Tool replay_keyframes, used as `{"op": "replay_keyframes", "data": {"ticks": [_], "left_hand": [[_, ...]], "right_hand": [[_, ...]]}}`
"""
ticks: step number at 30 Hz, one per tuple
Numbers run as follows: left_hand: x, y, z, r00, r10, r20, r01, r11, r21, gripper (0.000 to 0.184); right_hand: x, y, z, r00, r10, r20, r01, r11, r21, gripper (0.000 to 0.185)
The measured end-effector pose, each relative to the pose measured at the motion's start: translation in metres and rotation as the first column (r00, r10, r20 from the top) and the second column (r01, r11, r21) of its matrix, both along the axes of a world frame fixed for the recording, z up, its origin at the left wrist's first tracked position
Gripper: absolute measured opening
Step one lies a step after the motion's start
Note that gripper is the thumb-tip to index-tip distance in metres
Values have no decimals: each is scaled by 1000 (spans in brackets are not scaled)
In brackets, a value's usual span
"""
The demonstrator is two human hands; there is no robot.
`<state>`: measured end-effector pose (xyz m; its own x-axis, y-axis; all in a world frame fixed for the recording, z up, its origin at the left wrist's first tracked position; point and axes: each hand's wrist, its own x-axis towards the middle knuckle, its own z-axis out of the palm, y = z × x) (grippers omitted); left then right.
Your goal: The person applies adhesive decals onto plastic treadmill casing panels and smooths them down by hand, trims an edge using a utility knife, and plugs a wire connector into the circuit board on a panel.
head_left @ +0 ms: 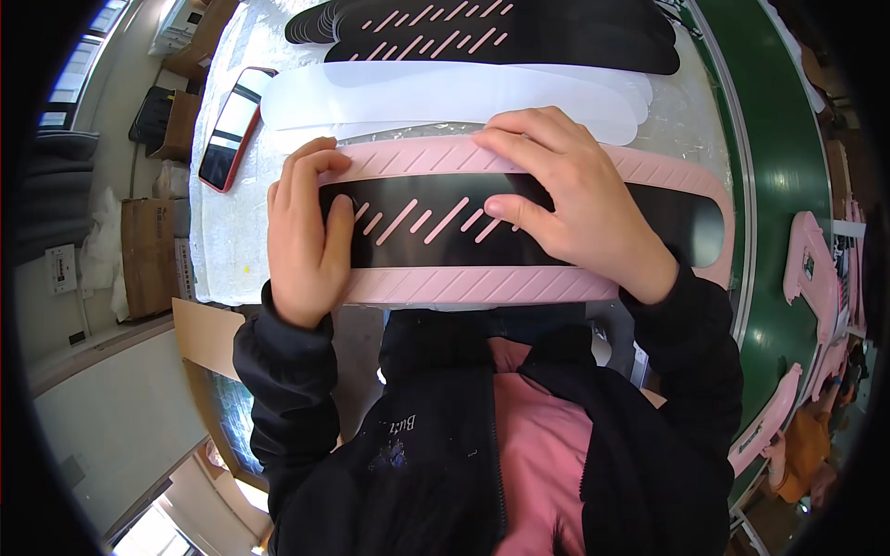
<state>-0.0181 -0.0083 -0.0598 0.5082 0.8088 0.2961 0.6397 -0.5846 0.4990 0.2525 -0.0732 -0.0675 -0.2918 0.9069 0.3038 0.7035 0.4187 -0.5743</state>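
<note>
A long pink panel point(436, 285) with rounded ends and slanted grooves lies across the table in front of me. Set within its rim is a black sheet point(593, 243) with slanted pink bars. My left hand point(311, 227) grips the panel's left end, its thumb on the black sheet and its fingers bent over the far left corner. Over the middle reaches my right hand point(579, 190), fingers spread, with the thumb on the black sheet and fingertips at the far pink rim. The panel's left end is partly hidden by my left hand.
Beyond the panel lie white translucent strips point(399, 93) and a fanned stack of black sheets point(575, 37). A red-edged phone point(232, 134) rests at the left. To the right are a green surface point(788, 185) and more pink parts point(811, 264). Cardboard boxes point(148, 259) stand at left.
</note>
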Motion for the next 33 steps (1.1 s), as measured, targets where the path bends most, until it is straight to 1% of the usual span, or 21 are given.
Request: {"op": "replay_keyframes", "data": {"ticks": [2, 4, 8, 12, 15, 20, 24, 27, 33], "left_hand": [[-3, -1, -2, 994, 19, 103, -10, 996, -85, 31], [-4, 0, -3, 994, 16, 107, -7, 996, -85, 31], [-5, 1, -5, 994, 9, 112, 1, 996, -86, 31], [-5, 0, -4, 992, 10, 127, 2, 996, -94, 31], [-4, 1, -3, 992, 1, 123, 10, 996, -89, 31], [-6, 1, -5, 992, -5, 127, 14, 997, -74, 31], [-6, 1, -6, 992, -17, 124, 24, 998, -60, 30], [-6, 1, -6, 992, -13, 128, 22, 998, -65, 30], [-5, -1, -7, 991, -4, 137, 16, 996, -86, 29]], "right_hand": [[-7, -6, 12, 998, -36, 58, 36, 999, 6, 63], [-8, -7, 14, 994, -55, 89, 54, 998, 11, 63], [-4, -3, 9, 999, -31, 38, 31, 999, -5, 62], [-3, -4, 7, 996, -23, 89, 23, 1000, 7, 61], [-6, -4, 9, 996, -42, 82, 35, 996, 82, 56], [-6, -3, 1, 995, -64, 74, 55, 991, 120, 56], [-9, -6, 7, 996, -69, 63, 62, 991, 117, 53], [-8, -3, 6, 997, -61, 48, 59, 997, 49, 54], [-7, -4, 5, 998, -54, 37, 52, 997, 59, 53]]}}
